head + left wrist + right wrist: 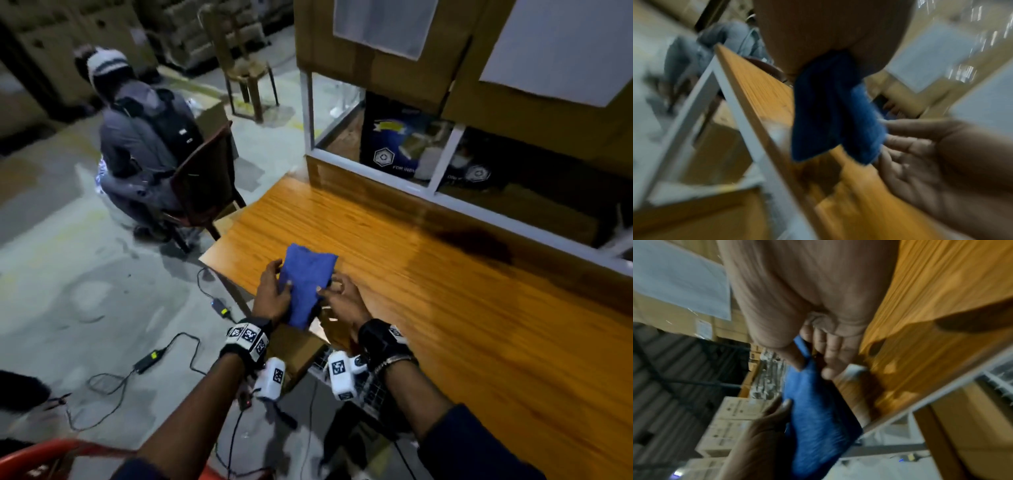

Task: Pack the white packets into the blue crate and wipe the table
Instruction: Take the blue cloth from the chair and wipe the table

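both hands on the blue cloth [306, 286] at the table's [445, 274] near-left corner | left hand [272, 294] gripping one side, right hand [342, 298] pinching the other | probably folding it for wiping | no packets or crate visible

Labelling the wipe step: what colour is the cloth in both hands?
Blue cloth, plain, no pattern; clearest in the head view.

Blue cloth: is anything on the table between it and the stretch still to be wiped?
Nothing visible. Both hands, left hand and right hand, hold the blue cloth at the table corner; the wood beyond shows only a dark patch.
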Demonstrator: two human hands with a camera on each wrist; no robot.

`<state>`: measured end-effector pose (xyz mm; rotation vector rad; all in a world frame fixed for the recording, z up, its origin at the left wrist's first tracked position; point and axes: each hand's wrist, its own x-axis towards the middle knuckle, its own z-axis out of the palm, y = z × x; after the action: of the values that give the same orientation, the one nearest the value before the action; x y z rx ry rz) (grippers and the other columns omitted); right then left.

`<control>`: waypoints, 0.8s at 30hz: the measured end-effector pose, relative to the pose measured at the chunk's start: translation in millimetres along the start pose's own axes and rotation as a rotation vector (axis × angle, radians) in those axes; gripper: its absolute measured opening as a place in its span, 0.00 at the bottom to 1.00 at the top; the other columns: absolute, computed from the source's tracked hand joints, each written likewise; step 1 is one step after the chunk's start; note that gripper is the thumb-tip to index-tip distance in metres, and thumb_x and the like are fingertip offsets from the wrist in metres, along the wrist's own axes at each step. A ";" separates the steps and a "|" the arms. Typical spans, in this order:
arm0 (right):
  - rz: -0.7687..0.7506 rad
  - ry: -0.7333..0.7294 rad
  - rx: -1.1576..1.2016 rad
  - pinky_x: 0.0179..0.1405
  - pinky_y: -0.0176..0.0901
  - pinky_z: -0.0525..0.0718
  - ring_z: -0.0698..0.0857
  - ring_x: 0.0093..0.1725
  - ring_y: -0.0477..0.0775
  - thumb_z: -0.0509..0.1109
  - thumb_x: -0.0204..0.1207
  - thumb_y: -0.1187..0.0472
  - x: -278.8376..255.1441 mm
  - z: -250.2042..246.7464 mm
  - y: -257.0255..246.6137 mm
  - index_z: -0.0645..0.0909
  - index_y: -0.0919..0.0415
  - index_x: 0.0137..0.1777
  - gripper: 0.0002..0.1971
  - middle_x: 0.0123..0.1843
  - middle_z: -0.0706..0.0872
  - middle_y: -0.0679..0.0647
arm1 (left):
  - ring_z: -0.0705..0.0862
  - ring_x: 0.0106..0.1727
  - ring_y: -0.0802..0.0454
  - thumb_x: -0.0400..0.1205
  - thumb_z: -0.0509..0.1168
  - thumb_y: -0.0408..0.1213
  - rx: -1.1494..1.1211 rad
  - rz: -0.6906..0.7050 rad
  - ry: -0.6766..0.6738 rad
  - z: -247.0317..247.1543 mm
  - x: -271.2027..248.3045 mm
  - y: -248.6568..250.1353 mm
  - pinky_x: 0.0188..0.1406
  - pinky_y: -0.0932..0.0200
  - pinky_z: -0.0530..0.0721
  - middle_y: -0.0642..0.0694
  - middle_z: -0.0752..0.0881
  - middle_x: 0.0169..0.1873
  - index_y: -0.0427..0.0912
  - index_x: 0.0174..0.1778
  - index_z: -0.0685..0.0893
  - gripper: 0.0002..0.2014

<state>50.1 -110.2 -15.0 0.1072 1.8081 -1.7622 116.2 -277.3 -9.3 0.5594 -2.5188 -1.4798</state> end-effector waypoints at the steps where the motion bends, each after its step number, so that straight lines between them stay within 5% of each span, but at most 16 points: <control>1: 0.038 0.036 -0.078 0.44 0.52 0.85 0.88 0.45 0.59 0.78 0.76 0.64 13.2 -6.3 6.0 0.78 0.56 0.66 0.20 0.56 0.90 0.66 | 0.80 0.68 0.32 0.75 0.57 0.63 0.185 -0.001 -0.022 1.9 10.1 -11.0 0.65 0.35 0.80 0.32 0.80 0.69 0.38 0.79 0.72 0.41; 4: 0.049 0.125 -0.248 0.54 0.47 0.86 0.89 0.55 0.57 0.77 0.77 0.59 26.5 -27.5 10.3 0.78 0.54 0.66 0.19 0.55 0.89 0.55 | 0.75 0.70 0.29 0.76 0.53 0.62 0.509 0.039 -0.033 6.6 17.6 -28.3 0.66 0.37 0.77 0.33 0.77 0.71 0.40 0.76 0.75 0.38; 7: -0.077 0.188 -0.429 0.56 0.40 0.80 0.87 0.57 0.55 0.74 0.79 0.60 31.9 -47.2 5.4 0.82 0.52 0.59 0.11 0.58 0.87 0.54 | 0.70 0.78 0.35 0.85 0.55 0.58 0.640 0.158 -0.013 17.4 21.7 -22.0 0.72 0.36 0.75 0.38 0.72 0.79 0.44 0.78 0.74 0.29; 11: -0.270 0.242 -0.812 0.67 0.54 0.75 0.75 0.72 0.60 0.70 0.80 0.55 41.5 -56.5 2.9 0.80 0.50 0.65 0.14 0.69 0.76 0.53 | 0.49 0.89 0.45 0.90 0.49 0.60 0.794 0.282 -0.126 38.5 32.8 -7.1 0.86 0.38 0.51 0.45 0.54 0.88 0.49 0.88 0.60 0.31; 15: -0.163 0.169 -0.990 0.82 0.67 0.52 0.46 0.90 0.58 0.65 0.82 0.37 61.6 -67.2 -2.3 0.64 0.44 0.85 0.33 0.91 0.52 0.50 | 0.31 0.87 0.51 0.89 0.40 0.64 0.932 0.300 -0.260 52.1 39.3 -22.0 0.86 0.38 0.35 0.50 0.39 0.89 0.56 0.89 0.43 0.33; 18: -0.077 0.100 -1.083 0.83 0.68 0.32 0.26 0.87 0.55 0.54 0.77 0.22 74.3 -70.3 5.3 0.45 0.38 0.90 0.46 0.91 0.31 0.46 | 0.33 0.88 0.52 0.90 0.42 0.64 0.900 0.336 -0.287 42.5 46.3 -33.2 0.86 0.39 0.36 0.52 0.39 0.89 0.57 0.89 0.43 0.33; 24: -0.056 0.101 -1.213 0.81 0.70 0.25 0.16 0.82 0.54 0.40 0.73 0.16 65.6 -61.4 2.4 0.30 0.37 0.87 0.48 0.86 0.20 0.45 | 0.34 0.88 0.53 0.89 0.39 0.64 0.859 0.290 -0.265 -28.8 86.0 -73.5 0.87 0.40 0.38 0.54 0.41 0.89 0.61 0.89 0.44 0.31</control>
<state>-24.2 -75.4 -51.8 -0.3474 2.6348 -0.4488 63.9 -367.0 -62.7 0.0655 -3.2069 -0.3381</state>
